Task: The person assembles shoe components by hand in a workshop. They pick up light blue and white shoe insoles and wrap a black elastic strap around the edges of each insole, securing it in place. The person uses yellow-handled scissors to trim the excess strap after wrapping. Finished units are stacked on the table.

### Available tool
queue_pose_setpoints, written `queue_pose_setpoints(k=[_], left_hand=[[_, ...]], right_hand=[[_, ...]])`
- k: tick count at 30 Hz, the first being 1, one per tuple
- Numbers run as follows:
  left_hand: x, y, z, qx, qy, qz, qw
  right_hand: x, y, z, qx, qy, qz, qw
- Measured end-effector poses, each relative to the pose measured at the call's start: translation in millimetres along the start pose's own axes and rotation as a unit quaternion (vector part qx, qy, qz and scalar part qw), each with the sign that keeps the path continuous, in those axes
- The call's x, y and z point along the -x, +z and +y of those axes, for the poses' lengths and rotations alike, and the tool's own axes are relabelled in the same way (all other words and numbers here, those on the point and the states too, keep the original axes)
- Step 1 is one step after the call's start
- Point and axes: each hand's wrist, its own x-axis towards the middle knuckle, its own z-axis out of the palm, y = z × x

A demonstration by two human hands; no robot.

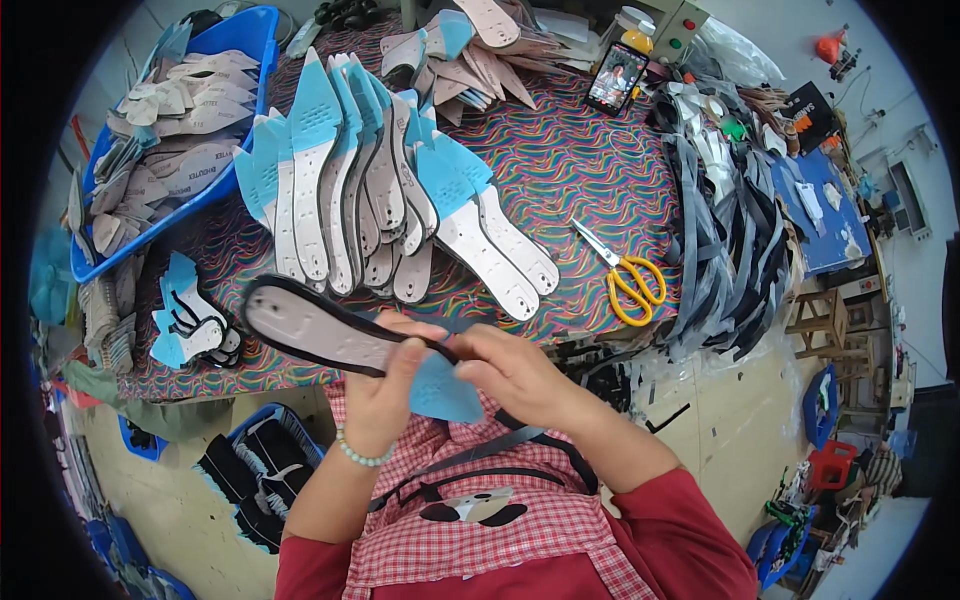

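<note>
Patterned worktable (590, 170) behind; our left hand (385, 385) and right hand (515, 375) both grasp 1 insole (320, 330) above our lap, fitting black edging (290, 287); next, we judge, pressing it around the blue heel (440, 385).

Bright, even light, seemingly from overhead; colours saturated. Shadows soft and short: a faint one under the insole (330, 335) and hands, a darker one below the table edge (250, 385). Mild glare on the phone screen (615, 78) and pale floor (720, 420) at right. Centre is sharp; slight motion blur on the right hand (510, 370). Strong fisheye: table edges bow, detail compresses and softens toward the rim, black vignette fills the corners.
</note>
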Motion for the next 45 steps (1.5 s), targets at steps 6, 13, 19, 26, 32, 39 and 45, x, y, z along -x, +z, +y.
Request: queue_pose_setpoints(k=[6,13,19,26,32,39,45], left_hand=[[-8.2,-4.3,39.4,0.317,0.024,0.121,0.94],[-3.9,-19.1,49.7,0.25,0.042,-0.049,0.966],[14.9,-37.5,94.6,0.051,0.027,-0.356,0.933],[22.0,-216.2,74.0,-0.733,0.093,-0.064,0.671],[54.0,-267.5,-39.9,-0.698,0.062,0.074,0.71],[58.1,-332.4,-4.1,-0.742,0.096,-0.168,0.641],[61.9,-301.2,35.1,-0.705,0.024,-0.135,0.696]], right_hand=[[4.7,11.7,12.4,0.179,-0.044,0.013,0.983],[25.4,53.0,17.7,-0.378,0.271,-0.17,0.869],[31.5,77.9,14.3,-0.2,0.046,-0.203,0.957],[-22.0,-9.4,26.1,0.183,-0.003,0.064,0.981],[-8.7,17.8,14.7,0.432,-0.02,-0.126,0.893],[33.4,10.8,52.2,0.477,-0.036,-0.084,0.874],[36.0,-5.0,19.8,0.25,-0.033,-0.033,0.967]])
